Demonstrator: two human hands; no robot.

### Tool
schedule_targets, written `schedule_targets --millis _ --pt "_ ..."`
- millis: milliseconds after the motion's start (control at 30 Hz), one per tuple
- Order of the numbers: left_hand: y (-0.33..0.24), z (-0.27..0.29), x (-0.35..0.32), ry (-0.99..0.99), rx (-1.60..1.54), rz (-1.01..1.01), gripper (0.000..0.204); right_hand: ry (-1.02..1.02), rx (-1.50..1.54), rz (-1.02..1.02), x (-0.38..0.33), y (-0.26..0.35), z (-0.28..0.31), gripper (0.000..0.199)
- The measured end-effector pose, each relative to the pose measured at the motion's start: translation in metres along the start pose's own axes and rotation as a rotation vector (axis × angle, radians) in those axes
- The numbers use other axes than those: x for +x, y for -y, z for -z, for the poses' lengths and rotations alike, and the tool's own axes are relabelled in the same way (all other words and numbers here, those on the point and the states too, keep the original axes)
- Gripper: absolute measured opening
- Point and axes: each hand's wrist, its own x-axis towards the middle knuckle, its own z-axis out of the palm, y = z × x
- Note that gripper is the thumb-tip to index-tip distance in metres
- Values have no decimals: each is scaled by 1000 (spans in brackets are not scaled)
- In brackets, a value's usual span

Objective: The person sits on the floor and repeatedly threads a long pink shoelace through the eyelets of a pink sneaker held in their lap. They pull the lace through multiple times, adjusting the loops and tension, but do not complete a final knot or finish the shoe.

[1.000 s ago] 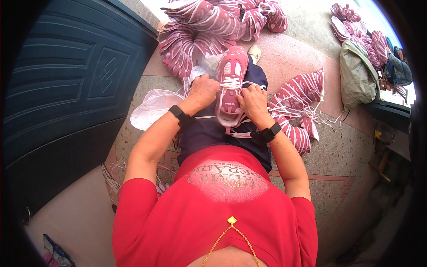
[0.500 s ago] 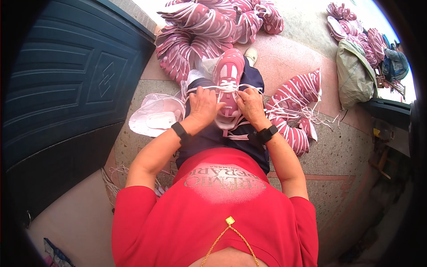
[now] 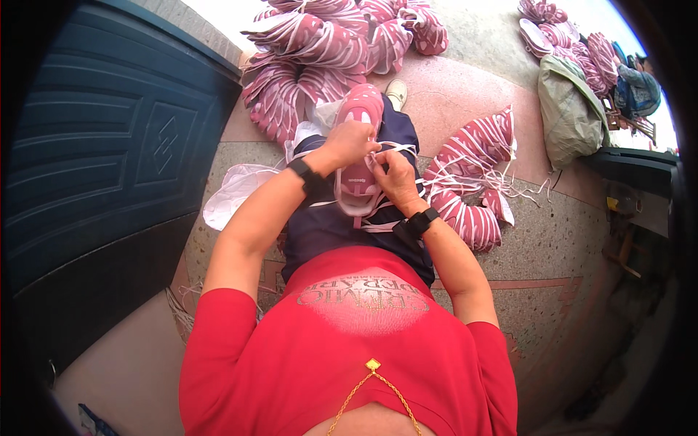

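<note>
A pink shoe upper [image 3: 356, 179] with white lace lies lengthwise on my lap, its toe pointing away from me. My left hand [image 3: 350, 143] reaches across its lacing, fingers pinched on the white shoelace [image 3: 389, 147] by the right eyelet edge. Just nearer to me, my right hand [image 3: 396, 179] is closed too, its thumb and finger pinching at the lace on that same edge. The two hands almost touch. My left hand hides most of the lacing, and the exact grip of the fingertips is partly covered.
Stacked pink uppers [image 3: 313, 62] are heaped beyond my knees. A laced bundle of uppers [image 3: 472, 174] lies at right on the floor, and white pieces [image 3: 236, 190] at left. A dark blue door [image 3: 123, 138] stands left; a pale sack [image 3: 568, 112] sits far right.
My left hand has moved right and away from me, from the upper's left side across its lacing. My right hand has come slightly inward and nearer. The lace is no longer pulled out sideways.
</note>
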Motion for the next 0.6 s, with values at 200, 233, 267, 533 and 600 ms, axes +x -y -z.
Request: schedule_targets --millis 200,233,267,533,600 --pt "-4 -15 41 140 -6 -66 42 112 -421 331 8 11 7 10" --pt "-3 -13 39 75 -185 -29 42 157 -536 412 11 14 10 12" --pt "-2 -9 37 61 -344 55 42 277 -657 418 13 17 11 21" --pt "10 28 13 241 -1345 609 32 -64 -267 686 39 69 43 13" --pt "7 22 18 315 -1302 666 10 1 130 473 55 97 97 20"
